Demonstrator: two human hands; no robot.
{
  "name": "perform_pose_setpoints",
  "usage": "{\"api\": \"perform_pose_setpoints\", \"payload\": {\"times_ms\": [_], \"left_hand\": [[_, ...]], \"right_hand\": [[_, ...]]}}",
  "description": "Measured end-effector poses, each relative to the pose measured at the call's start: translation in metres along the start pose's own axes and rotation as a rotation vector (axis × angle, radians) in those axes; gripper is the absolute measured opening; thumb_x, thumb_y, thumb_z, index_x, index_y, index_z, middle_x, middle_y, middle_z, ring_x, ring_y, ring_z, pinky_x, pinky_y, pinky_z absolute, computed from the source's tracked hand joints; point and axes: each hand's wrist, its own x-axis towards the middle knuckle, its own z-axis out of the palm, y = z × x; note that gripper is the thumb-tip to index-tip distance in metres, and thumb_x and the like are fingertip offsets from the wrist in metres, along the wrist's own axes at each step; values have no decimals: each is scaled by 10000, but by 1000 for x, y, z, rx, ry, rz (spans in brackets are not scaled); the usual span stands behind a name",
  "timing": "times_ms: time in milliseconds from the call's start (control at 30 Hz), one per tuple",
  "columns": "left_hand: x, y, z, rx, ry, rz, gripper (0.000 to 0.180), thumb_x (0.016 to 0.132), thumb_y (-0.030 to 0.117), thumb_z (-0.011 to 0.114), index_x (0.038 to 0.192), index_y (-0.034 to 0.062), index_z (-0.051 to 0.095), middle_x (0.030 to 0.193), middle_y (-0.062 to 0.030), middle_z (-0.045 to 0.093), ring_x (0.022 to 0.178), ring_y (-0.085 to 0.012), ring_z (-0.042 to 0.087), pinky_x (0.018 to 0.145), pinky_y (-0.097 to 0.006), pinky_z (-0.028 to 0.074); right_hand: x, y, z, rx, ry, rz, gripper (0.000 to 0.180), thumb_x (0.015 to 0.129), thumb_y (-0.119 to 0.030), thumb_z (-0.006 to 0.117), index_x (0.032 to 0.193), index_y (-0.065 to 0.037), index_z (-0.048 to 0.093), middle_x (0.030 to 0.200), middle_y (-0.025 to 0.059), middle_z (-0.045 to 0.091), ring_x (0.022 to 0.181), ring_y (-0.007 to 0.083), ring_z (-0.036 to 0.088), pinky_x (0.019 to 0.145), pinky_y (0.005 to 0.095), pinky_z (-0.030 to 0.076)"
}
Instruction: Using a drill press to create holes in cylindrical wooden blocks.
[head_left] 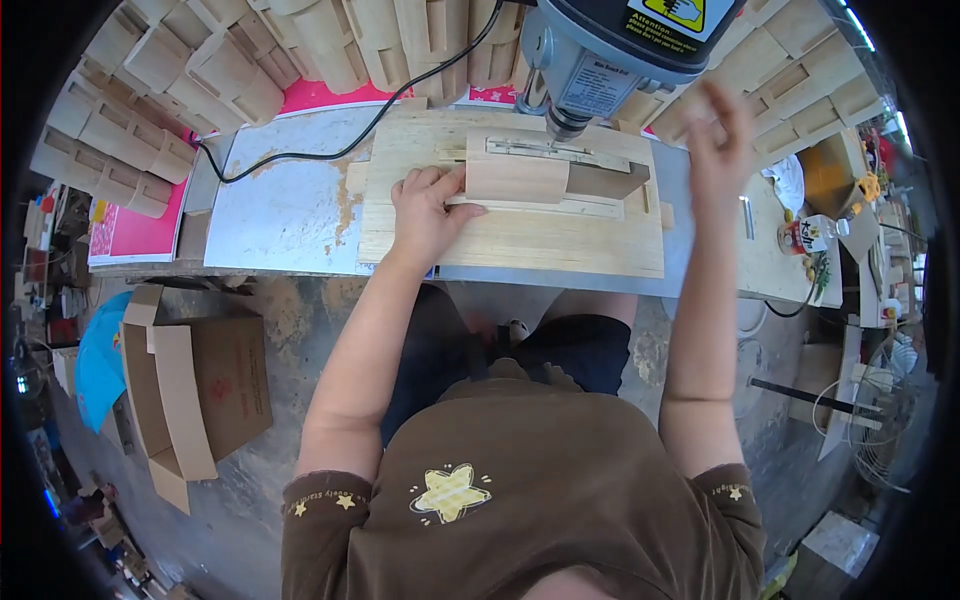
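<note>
Left hand (428, 212) presses the wood block (517, 180) flat on the wooden board (520, 240) beneath the drill (590, 60); right hand (722, 135) raised, fingers open, empty

Woodworking workshop, drill press (600, 60) at top centre, stacked wooden parts (190, 80) upper left, plywood jig (520, 210) on metal bench (280, 215)

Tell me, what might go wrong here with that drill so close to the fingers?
The left hand presses the small pale wooden block on the wooden jig board, close to the grey bench drill's chuck; a slip could bring fingers near the bit. The right hand is raised and blurred beside the drill head, so only one hand steadies the block, which might twist. The black power cable lies across the metal tabletop and could snag.
</note>
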Motion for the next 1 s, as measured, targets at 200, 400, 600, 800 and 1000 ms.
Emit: {"api": "perform_pose_setpoints", "payload": {"times_ms": [200, 400, 600, 800, 1000], "left_hand": [[1, -3, 3, -9, -16, 16, 537, 598, 256, 790, 1110, 166, 653, 792, 0, 556, 853, -215, 519, 812, -390, 325], [1, -2, 4, -23, -7, 23, 532, 599, 256, 789, 1105, 157, 655, 777, -4, 542, 843, -215, 515, 809, -388, 328], [-3, -8, 3, 9, 12, 32, 518, 598, 251, 789, 1088, 144, 660, 775, -7, 542, 823, -216, 518, 796, -381, 335], [1, -2, 5, 24, -4, 38, 496, 597, 253, 790, 1062, 129, 668, 788, -10, 550, 831, -219, 527, 797, -381, 337], [1, -4, 7, 0, 3, 26, 496, 596, 262, 792, 1060, 142, 669, 792, -18, 550, 833, -218, 529, 803, -377, 339]], "right_hand": [[108, -58, 16, -2, 11, 116, 318, 906, -263, 500, 881, 15, 654, 633, 42, 555, 629, 125, 518, 579, 291, 413], [102, -79, 2, -150, -122, 12, 280, 903, -213, 483, 801, 9, 621, 626, 54, 548, 583, 134, 480, 577, 272, 408], [26, -98, -17, -260, -159, -84, 266, 922, -188, 505, 867, 25, 655, 620, -19, 451, 576, 52, 404, 542, 204, 295], [-35, -79, -7, -142, -60, -60, 120, 867, -66, 560, 852, 23, 639, 607, 42, 495, 531, 78, 425, 494, 235, 345], [-70, -26, 19, -61, 4, -163, 104, 829, -16, 571, 908, -1, 636, 696, 74, 567, 595, 174, 503, 572, 281, 396]]}}
